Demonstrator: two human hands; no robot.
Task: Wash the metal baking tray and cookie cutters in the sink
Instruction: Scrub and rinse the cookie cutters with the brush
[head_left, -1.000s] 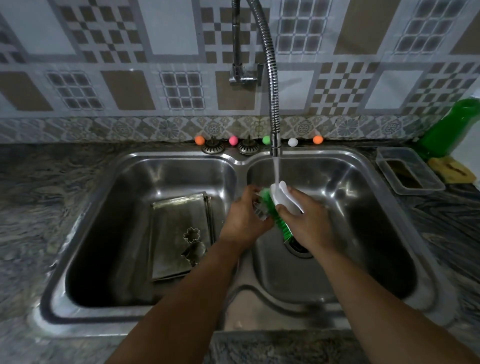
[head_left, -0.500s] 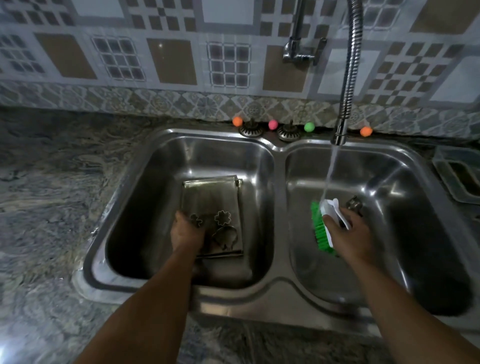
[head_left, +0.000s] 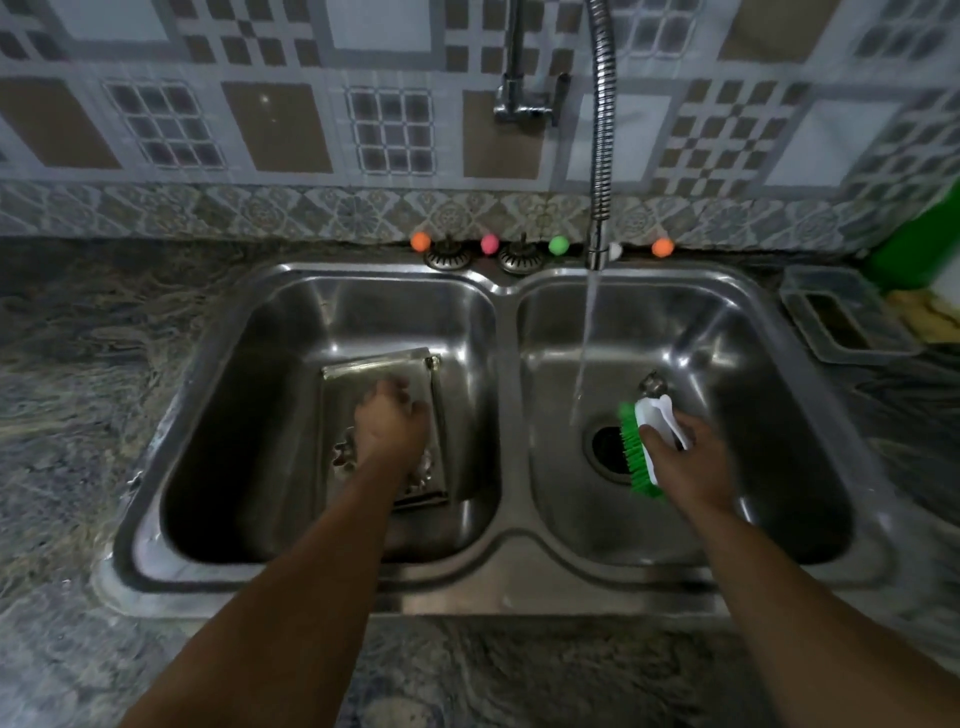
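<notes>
The left hand (head_left: 390, 426) is down in the left basin, over the metal baking tray (head_left: 358, 376). It is blurred, and I cannot tell if its fingers are curled on something or only lie on the tray. The tray lies on the floor of this basin, with its far edge free and its near part hidden under the hand and forearm. One cookie cutter (head_left: 344, 453) shows on the tray just left of the wrist, and another cutter (head_left: 423, 470) shows just right of it; both are unclear in shape.

The right hand (head_left: 685, 462) is in the right basin and grips a scrub brush (head_left: 647, 441) by its white handle, with the green bristles pointing left, above the drain (head_left: 605, 448). Just behind the brush, a small metal piece (head_left: 652, 383) lies on the basin floor; it is too small to name.

Water (head_left: 586, 343) falls from the flexible faucet (head_left: 602, 130) into the right basin, left of the brush and not touching it. The double sink (head_left: 506, 551) is set in a stone bench (head_left: 78, 415). On the bench at the right stand a clear plastic container (head_left: 852, 322) and a green bottle (head_left: 914, 249).
</notes>
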